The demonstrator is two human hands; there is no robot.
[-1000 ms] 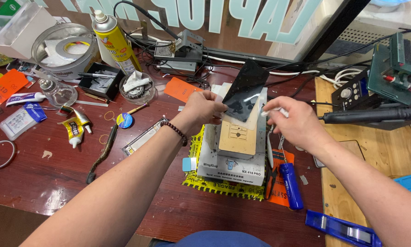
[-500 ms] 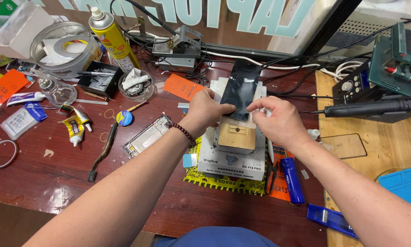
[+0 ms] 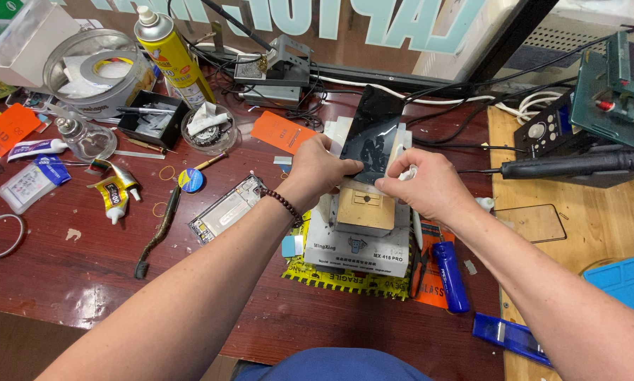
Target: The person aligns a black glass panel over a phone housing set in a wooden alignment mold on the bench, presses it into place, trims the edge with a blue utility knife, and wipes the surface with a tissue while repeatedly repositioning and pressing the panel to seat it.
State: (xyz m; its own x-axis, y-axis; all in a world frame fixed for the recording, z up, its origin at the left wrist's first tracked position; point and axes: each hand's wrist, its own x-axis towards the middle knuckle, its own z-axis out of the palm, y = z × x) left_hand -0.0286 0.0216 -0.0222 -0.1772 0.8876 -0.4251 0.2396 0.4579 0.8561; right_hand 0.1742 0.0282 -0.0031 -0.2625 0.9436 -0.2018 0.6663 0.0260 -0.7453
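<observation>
My left hand (image 3: 322, 170) and my right hand (image 3: 422, 183) both grip the near end of a glossy black phone screen panel (image 3: 375, 132), which tilts up and away from me. The right hand also pinches a small white wipe. Under the hands stands a white heating-plate machine (image 3: 357, 245) with a tan pad (image 3: 365, 208) on top. A bead bracelet circles my left wrist.
A phone frame (image 3: 226, 209) lies left of the machine, with glue tubes (image 3: 114, 195), a tape roll (image 3: 1, 235), a yellow spray can (image 3: 170, 49) and a round tin (image 3: 93, 73) further left. A blue-handled tool (image 3: 450, 275) and a soldering station (image 3: 561, 129) sit to the right.
Both hands have come together on the near end of the black panel, over the tan pad. The panel now leans further away from me.
</observation>
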